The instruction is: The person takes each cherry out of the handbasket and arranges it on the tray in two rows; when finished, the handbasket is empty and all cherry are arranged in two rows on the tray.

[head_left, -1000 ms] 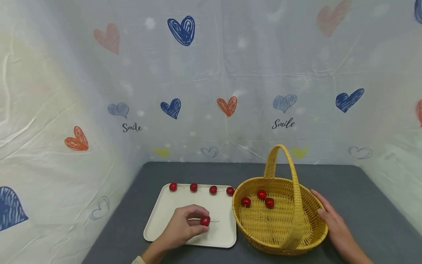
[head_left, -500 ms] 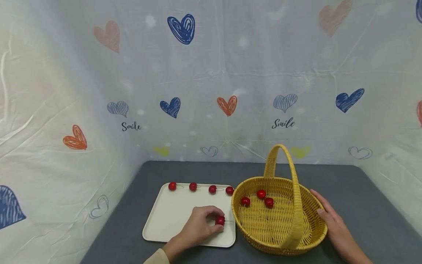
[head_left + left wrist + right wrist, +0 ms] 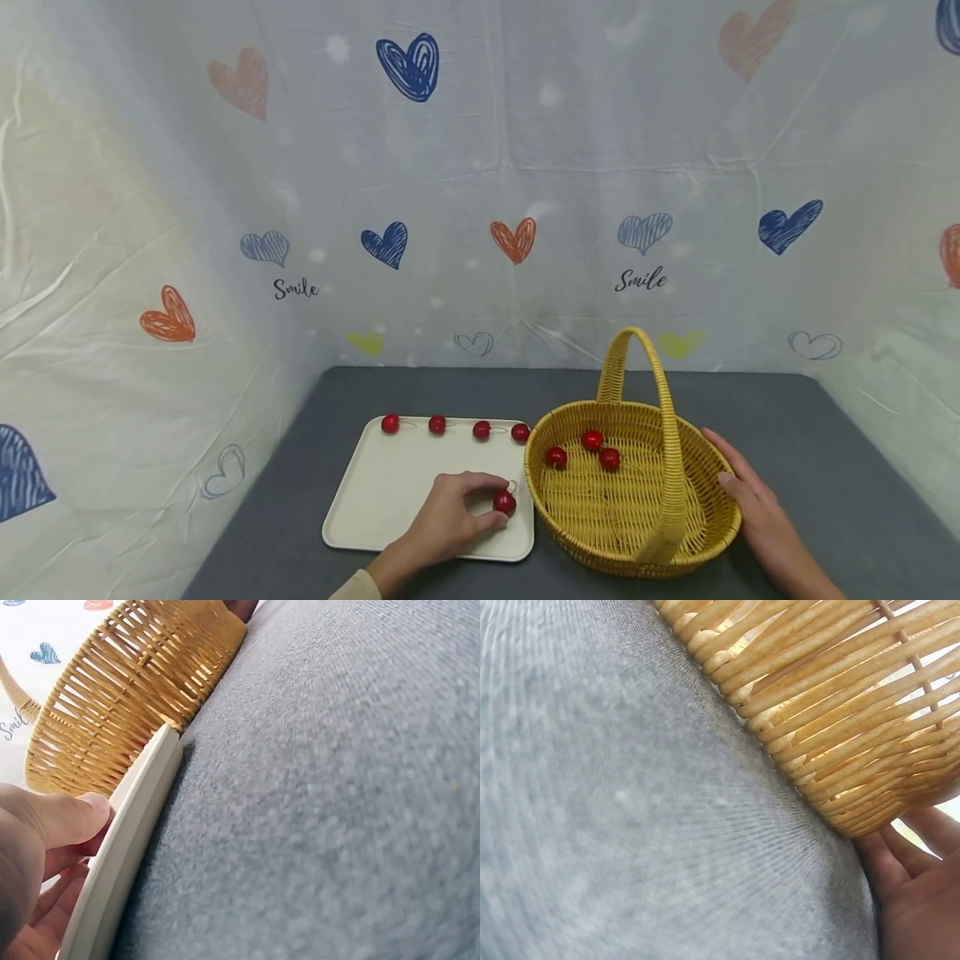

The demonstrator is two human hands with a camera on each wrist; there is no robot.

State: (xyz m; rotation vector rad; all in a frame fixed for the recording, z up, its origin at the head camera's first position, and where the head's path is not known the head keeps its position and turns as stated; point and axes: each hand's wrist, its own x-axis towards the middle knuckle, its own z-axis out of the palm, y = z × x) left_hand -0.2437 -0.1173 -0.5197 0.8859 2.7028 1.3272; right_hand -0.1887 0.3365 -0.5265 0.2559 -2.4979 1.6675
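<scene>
Pinching one red cherry (image 3: 505,502) between thumb and fingers, your left hand (image 3: 450,515) has it over the right part of the white tray (image 3: 390,483), near the yellow wicker basket (image 3: 585,546). Your right hand (image 3: 759,504), its fingers nearly straight, touches this basket's right side; three other cherries (image 3: 610,459) lie inside.

Rough wicker bskt (image 3: 622,508) w/ glossy cherries (image 3: 610,459)

A creased white cloth (image 3: 442,142) hangs behind and along both sides of the grey bench (image 3: 465,389); on it are printed blue hearts (image 3: 783,232), orange hearts (image 3: 514,245), pink hearts (image 3: 243,82) and yellow hearts (image 3: 680,343); black "Smile" lettering (image 3: 641,280) appears twice
</scene>
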